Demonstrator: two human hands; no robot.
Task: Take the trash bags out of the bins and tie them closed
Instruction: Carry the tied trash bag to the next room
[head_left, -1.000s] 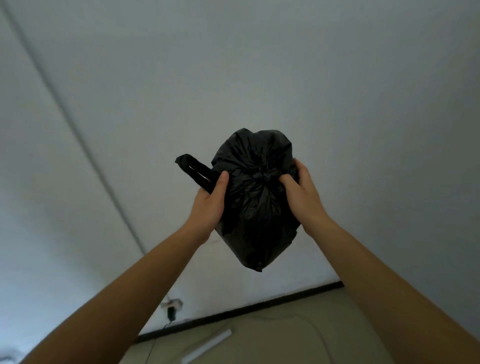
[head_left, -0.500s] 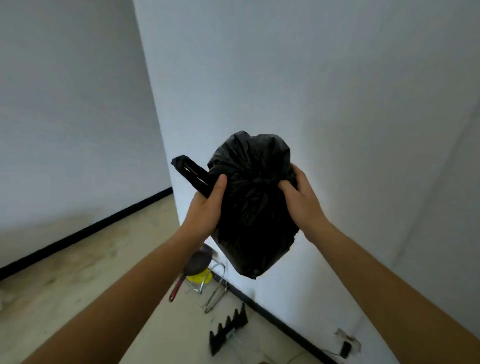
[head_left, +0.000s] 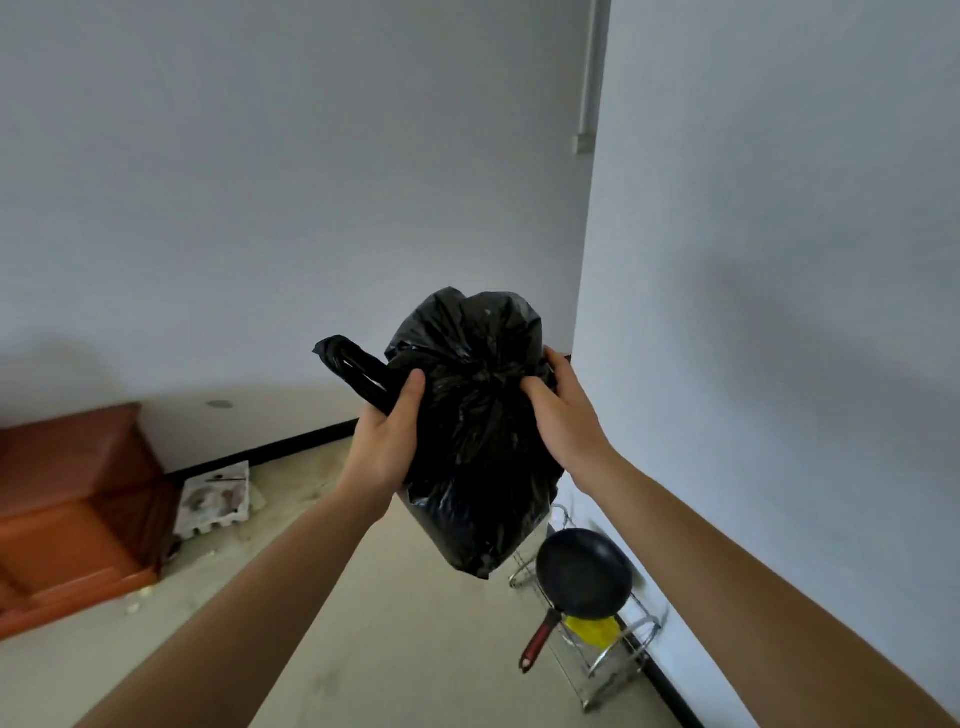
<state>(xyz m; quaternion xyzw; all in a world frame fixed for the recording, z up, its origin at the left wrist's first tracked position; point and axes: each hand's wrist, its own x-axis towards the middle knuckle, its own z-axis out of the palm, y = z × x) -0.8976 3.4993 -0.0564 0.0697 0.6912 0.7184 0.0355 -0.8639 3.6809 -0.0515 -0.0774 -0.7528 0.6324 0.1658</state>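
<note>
A full black trash bag (head_left: 475, 467) hangs in the air in front of me, its neck gathered into a bunch at the middle. My left hand (head_left: 387, 441) grips the bag's left side and one of its handle loops (head_left: 353, 369), which sticks out up and to the left. On the right side of the gathered neck, my right hand (head_left: 563, 415) pinches the plastic. No bin is in view.
A black frying pan (head_left: 582, 574) with a red handle lies on a wire rack (head_left: 608, 660) by the right wall. A brown wooden cabinet (head_left: 72, 499) stands at the left, a stained white tray (head_left: 215, 499) beside it. The beige floor (head_left: 395, 639) stretches between them.
My view has swung from a bare wall round to a room corner with the cabinet and pan. Both hands keep the same grip on the bag.
</note>
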